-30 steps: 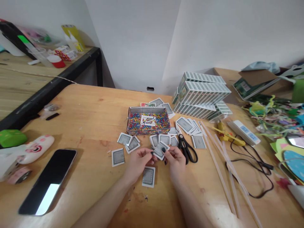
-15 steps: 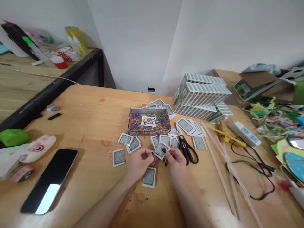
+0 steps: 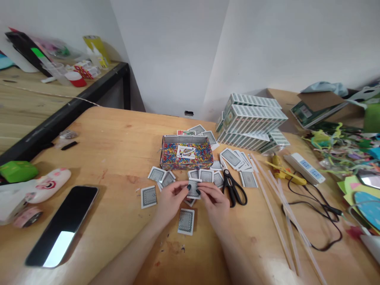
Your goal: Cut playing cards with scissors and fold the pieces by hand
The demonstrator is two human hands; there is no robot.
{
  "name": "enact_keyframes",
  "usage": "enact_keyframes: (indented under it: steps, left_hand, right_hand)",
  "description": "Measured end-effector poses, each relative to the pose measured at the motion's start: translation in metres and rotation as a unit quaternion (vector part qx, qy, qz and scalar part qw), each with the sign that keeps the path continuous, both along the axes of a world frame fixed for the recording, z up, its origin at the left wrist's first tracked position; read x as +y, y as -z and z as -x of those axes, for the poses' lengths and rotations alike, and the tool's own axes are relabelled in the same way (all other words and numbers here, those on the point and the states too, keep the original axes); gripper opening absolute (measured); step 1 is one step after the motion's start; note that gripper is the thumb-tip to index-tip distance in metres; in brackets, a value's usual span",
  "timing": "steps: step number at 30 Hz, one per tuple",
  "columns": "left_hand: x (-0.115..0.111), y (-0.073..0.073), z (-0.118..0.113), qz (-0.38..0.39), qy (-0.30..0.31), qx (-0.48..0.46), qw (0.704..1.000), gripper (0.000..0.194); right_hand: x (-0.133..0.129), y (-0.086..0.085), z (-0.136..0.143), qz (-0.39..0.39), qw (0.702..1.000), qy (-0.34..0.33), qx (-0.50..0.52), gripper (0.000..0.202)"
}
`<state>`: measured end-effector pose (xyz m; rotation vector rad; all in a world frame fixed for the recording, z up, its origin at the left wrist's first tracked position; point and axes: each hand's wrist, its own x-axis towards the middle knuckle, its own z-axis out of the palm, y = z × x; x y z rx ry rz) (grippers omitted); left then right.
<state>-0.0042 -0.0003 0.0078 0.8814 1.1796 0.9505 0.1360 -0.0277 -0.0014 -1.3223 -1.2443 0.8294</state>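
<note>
Between my two hands is a playing card (image 3: 194,190), its grey patterned back facing up. My left hand (image 3: 172,198) pinches its left edge, and my right hand (image 3: 216,201) pinches the right edge. Part of another card shows just below it. One cut card (image 3: 186,221) lies nearer me, and another (image 3: 148,196) rests left of my left hand. Beyond my hands stands an open box (image 3: 187,163) with a colourful patterned inside; a face card (image 3: 186,152) lies in it. Black-handled scissors (image 3: 233,188) lie right of my right hand.
Stacked card boxes (image 3: 252,120) stand at the back right. Clear glue sticks (image 3: 285,209), a yellow glue gun (image 3: 282,171) and a power strip (image 3: 305,168) are on the right. A phone (image 3: 63,225) lies at the left, near a plush toy (image 3: 49,184).
The card between my hands has turned from tilted to nearly straight. My left hand has shifted slightly left and now grips the card's left edge; the right hand moved slightly left.
</note>
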Motion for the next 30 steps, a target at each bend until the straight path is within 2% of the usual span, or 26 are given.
enact_keyframes:
  steps: [3, 7, 9, 11, 15, 23, 27, 30]
  left_hand:
    - [-0.001, 0.006, 0.001, -0.036, 0.022, 0.045, 0.998, 0.023]
    - [-0.004, 0.007, 0.002, -0.110, 0.030, 0.133, 0.984, 0.018]
    - [-0.005, 0.003, 0.002, -0.135, 0.038, 0.170, 0.975, 0.017]
    - [-0.006, 0.001, 0.002, -0.143, 0.054, 0.186, 0.971, 0.018]
    - [-0.007, 0.001, 0.001, -0.129, 0.078, 0.162, 0.975, 0.019]
    - [-0.007, 0.002, -0.002, -0.043, 0.055, 0.032, 0.997, 0.023]
    - [-0.008, 0.000, -0.001, -0.064, 0.052, 0.037, 0.996, 0.027]
    - [-0.008, -0.004, 0.000, -0.100, 0.082, 0.052, 0.990, 0.031]
  right_hand:
    - [0.001, 0.005, 0.003, 0.009, 0.998, 0.022, 0.064, 0.011]
    - [0.003, 0.008, 0.005, 0.078, 0.980, 0.022, 0.181, 0.044]
    - [0.003, 0.008, 0.005, 0.114, 0.973, 0.000, 0.199, 0.044]
    - [0.004, 0.007, 0.005, 0.152, 0.966, -0.036, 0.204, 0.034]
    - [0.003, 0.005, 0.005, 0.195, 0.954, -0.084, 0.210, 0.022]
    - [-0.001, 0.007, 0.009, 0.168, 0.959, -0.027, 0.226, 0.027]
    - [-0.003, 0.007, 0.010, 0.160, 0.959, -0.011, 0.232, 0.025]
    - [-0.003, 0.006, 0.008, 0.151, 0.961, 0.013, 0.231, 0.023]
